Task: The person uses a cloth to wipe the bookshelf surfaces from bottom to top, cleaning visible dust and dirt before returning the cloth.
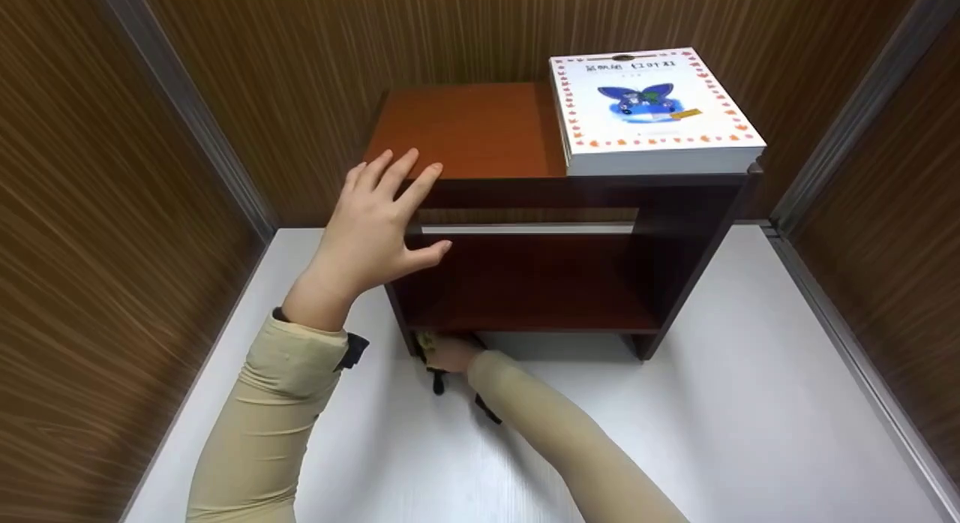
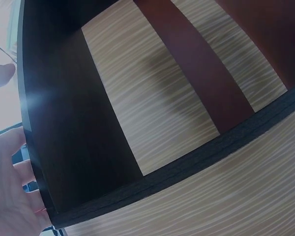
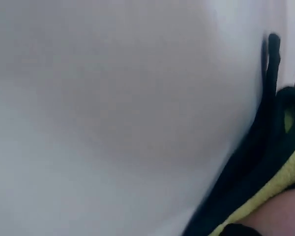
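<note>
A small dark-brown shelf unit (image 1: 465,125) stands with its reddish-brown top facing up. My left hand (image 1: 367,230) lies at the top's front left corner, fingers spread and thumb held apart. In the left wrist view, the fingers of that hand (image 2: 10,182) are against the edge of the dark panel. Low down, at the bottom left of the unit, my right hand (image 1: 452,353) holds a yellow cloth (image 1: 427,340) with dark trim, its fingers partly hidden. The right wrist view shows this cloth (image 3: 285,172) and its dark edging (image 3: 250,157) close over the white surface.
A stack of white picture books (image 1: 664,159) with a butterfly cover sits on the right of the unit's top. The unit stands on a white floor (image 1: 750,403), enclosed by wood-grain walls (image 1: 127,208). The lower board (image 1: 525,283) overhangs my right hand.
</note>
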### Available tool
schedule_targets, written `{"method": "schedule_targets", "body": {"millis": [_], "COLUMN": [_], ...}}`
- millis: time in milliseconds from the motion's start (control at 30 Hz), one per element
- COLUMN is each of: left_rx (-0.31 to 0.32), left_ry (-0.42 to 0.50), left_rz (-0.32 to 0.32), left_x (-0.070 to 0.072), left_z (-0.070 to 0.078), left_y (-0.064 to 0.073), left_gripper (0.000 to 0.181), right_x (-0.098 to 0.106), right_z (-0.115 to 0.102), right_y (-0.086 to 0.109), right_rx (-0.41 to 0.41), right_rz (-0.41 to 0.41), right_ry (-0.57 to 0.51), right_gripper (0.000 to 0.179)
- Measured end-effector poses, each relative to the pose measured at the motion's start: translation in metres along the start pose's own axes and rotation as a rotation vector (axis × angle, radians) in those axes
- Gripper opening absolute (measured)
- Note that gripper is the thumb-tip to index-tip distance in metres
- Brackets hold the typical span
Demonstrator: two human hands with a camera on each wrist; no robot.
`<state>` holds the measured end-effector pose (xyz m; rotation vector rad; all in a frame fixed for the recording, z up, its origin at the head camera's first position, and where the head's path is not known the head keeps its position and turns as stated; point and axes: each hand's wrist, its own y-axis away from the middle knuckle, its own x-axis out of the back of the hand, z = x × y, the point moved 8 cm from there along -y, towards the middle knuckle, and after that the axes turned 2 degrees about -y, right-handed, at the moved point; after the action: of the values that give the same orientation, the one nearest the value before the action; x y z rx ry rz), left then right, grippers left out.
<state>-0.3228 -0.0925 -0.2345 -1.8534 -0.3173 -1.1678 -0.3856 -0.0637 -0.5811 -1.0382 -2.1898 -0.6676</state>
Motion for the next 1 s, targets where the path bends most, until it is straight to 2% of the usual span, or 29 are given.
{"method": "schedule_targets", "body": {"millis": [33,67,133,167,267,333,400,533,600,700,767,833,900,933,1000], "left_rx": [-0.001,-0.001,-0.006,-0.008,-0.011,-0.014,-0.015,-0.013,-0.005,0.012,0.018,0.018,0.016,0.015,0.017], "left_ry": [0.003,0.004,0.004,0.001,-0.002,0.0,0.006,0.019,0.024,0.032,0.033,0.033,0.04,0.044,0.05], "left_rz": [-0.001,0.001,0.014,0.022,0.044,0.051,0.052,0.052,0.05,0.042,0.034,0.029,0.031,0.032,0.036], "left_x": [0.0,0.0,0.001,0.002,0.005,0.005,0.003,0.0,0.0,-0.001,-0.002,-0.002,-0.003,-0.003,-0.003], "left_z": [0.001,0.002,0.003,0.003,0.003,0.003,0.004,0.004,0.003,0.0,-0.001,0.0,0.0,0.001,0.002], "left_y": [0.0,0.0,0.001,0.001,0.002,0.002,0.002,0.001,0.001,0.003,0.004,0.004,0.004,0.004,0.005], "left_gripper": [0.076,0.076,0.076,0.076,0.075,0.075,0.074,0.075,0.075,0.075,0.076,0.076,0.075,0.075,0.075], "right_x": [0.001,0.0,-0.003,-0.005,-0.013,-0.012,-0.002,0.036,0.044,0.034,0.025,0.025,0.038,0.049,0.075], "right_z": [0.001,0.002,0.003,0.0,-0.005,-0.009,-0.009,0.003,0.012,0.028,0.036,0.039,0.035,0.028,0.006], "right_y": [0.003,0.006,0.012,0.015,0.029,0.043,0.058,0.087,0.1,0.118,0.13,0.143,0.157,0.166,0.185], "right_rx": [0.007,0.013,0.025,0.055,0.186,0.272,0.326,0.268,0.218,0.164,0.104,0.048,-0.008,-0.008,0.078], "right_rz": [-0.007,-0.031,-0.069,-0.094,-0.159,-0.17,-0.141,-0.025,-0.031,-0.174,-0.283,-0.355,-0.379,-0.386,-0.361], "right_ry": [0.015,0.041,0.12,0.172,0.331,0.35,0.343,0.346,0.455,0.576,0.586,0.565,0.515,0.49,0.46], "right_gripper": [0.023,0.017,0.021,0.019,0.034,0.042,0.054,0.07,0.075,0.072,0.072,0.075,0.07,0.063,0.051]}}
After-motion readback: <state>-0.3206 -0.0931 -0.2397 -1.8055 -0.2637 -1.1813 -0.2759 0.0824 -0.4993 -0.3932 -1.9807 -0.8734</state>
